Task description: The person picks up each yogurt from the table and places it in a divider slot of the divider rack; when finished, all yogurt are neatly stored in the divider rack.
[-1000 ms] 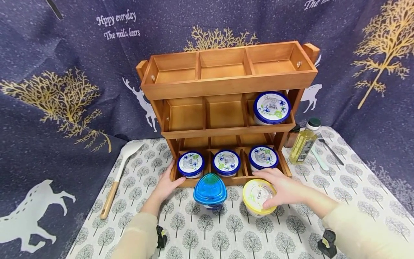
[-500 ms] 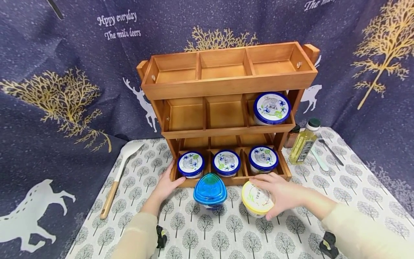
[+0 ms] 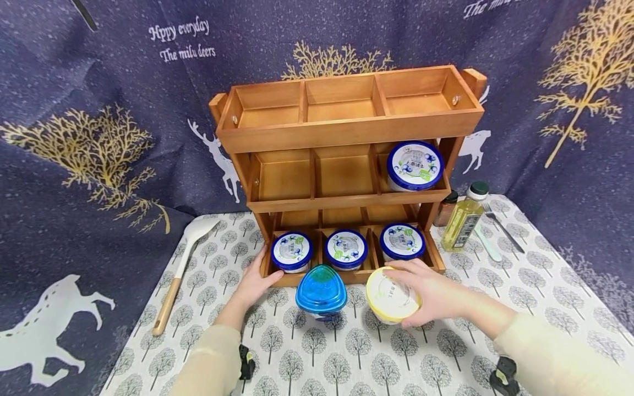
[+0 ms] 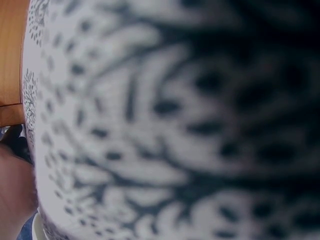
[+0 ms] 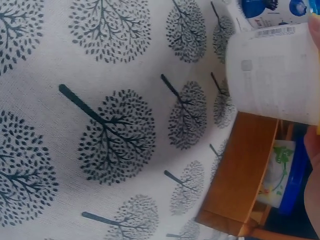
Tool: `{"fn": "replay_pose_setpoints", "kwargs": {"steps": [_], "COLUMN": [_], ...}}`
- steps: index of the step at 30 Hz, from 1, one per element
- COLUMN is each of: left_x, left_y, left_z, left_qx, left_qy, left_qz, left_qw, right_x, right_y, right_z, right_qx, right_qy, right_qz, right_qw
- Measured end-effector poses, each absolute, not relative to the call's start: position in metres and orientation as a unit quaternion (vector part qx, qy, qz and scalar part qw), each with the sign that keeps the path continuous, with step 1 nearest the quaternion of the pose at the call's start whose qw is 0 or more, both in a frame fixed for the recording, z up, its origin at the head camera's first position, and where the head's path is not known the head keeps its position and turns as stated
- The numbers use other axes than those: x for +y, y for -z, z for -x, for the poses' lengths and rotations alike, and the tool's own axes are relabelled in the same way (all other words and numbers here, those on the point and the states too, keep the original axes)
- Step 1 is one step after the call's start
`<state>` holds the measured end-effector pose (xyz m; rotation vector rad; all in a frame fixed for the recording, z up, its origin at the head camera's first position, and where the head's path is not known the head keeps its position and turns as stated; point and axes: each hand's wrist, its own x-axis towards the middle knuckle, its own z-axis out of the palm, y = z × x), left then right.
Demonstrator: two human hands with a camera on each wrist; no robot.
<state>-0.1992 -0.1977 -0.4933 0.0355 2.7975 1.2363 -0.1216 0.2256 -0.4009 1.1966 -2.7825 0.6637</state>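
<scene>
My right hand (image 3: pixel 428 291) grips a tub with a yellow-rimmed lid (image 3: pixel 391 294), fingers at its far rim and thumb at the near side. In the right wrist view the white wall of the tub (image 5: pixel 272 75) shows in front of the wooden rack (image 5: pixel 242 170). My left hand (image 3: pixel 253 283) holds the bottom left front corner of the three-tier rack (image 3: pixel 346 135), thumb over the front edge. Between the hands stands a tub with a glossy blue, rounded-triangular lid (image 3: pixel 322 291). The left wrist view is mostly blurred tablecloth, with part of the hand (image 4: pixel 15 187) at its left edge.
Blue-lidded tubs fill the bottom tier's compartments: left (image 3: pixel 292 250), middle (image 3: pixel 346 249) and right (image 3: pixel 403 241). Another tub (image 3: pixel 415 165) sits in the middle tier's right compartment. A spatula (image 3: pixel 180 269) lies at left. An oil bottle (image 3: pixel 464 217), small jar (image 3: pixel 446 209) and fork (image 3: pixel 505 228) are at right.
The right hand has shifted its fingers on the yellow-rimmed tub, and the tub has moved slightly left and toward the rack. The left hand stays at the rack corner.
</scene>
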Motion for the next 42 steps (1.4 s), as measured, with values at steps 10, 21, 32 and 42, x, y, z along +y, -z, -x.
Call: {"fn": "replay_pose_setpoints", "kwargs": {"steps": [10, 21, 32, 42], "left_x": [-0.197, -0.196, -0.198, -0.198], "left_y": [0.49, 0.489, 0.49, 0.491], "left_z": [0.198, 0.196, 0.198, 0.199], "left_qx": [0.913, 0.914, 0.913, 0.912], "left_qy": [-0.404, -0.403, -0.405, -0.406], "left_qz": [-0.01, -0.007, -0.008, -0.009], "left_qw": [0.047, 0.054, 0.057, 0.054], "right_x": [0.222, 0.21, 0.198, 0.183], "right_y": [0.377, 0.331, 0.293, 0.274], "right_z": [0.128, 0.14, 0.156, 0.171], "right_qx": [-0.883, -0.852, -0.82, -0.805], "right_qy": [-0.211, -0.226, -0.255, -0.256], "right_qz": [-0.412, -0.444, -0.453, -0.447], "right_qw": [0.084, 0.161, 0.239, 0.294]}}
